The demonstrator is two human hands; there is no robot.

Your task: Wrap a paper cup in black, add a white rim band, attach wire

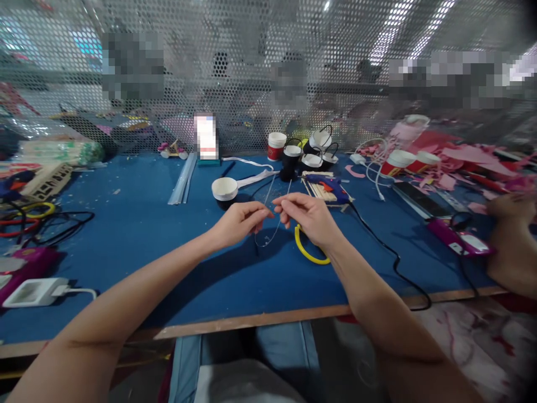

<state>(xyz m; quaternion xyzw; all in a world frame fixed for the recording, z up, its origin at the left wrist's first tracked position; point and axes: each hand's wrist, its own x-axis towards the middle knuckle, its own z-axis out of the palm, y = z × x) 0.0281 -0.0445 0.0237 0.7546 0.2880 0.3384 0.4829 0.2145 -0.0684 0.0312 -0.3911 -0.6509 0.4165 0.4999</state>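
Over the middle of the table, my left hand (243, 220) and my right hand (308, 217) are close together, fingertips nearly meeting. Both are closed in a pinch. A thin pale strand (268, 244) hangs in a loop below the fingers, and its upper parts rise behind them; it seems held at the fingertips, though its exact material is unclear. Beyond my left hand is a black-and-white paper cup (225, 191) with a white strip (254, 179) running off to the right. Yellow-handled scissors (308, 253), partly covered by my right hand, lie beneath it.
A blue glue gun (331, 189) rests on wooden sticks behind my right hand, its black cord trailing rightward. Several cups (312, 161) stand at the back. Clear glue sticks (182, 180) lie left of centre. Another person's arm (514, 240) is at the right edge, near pink scraps (470, 159).
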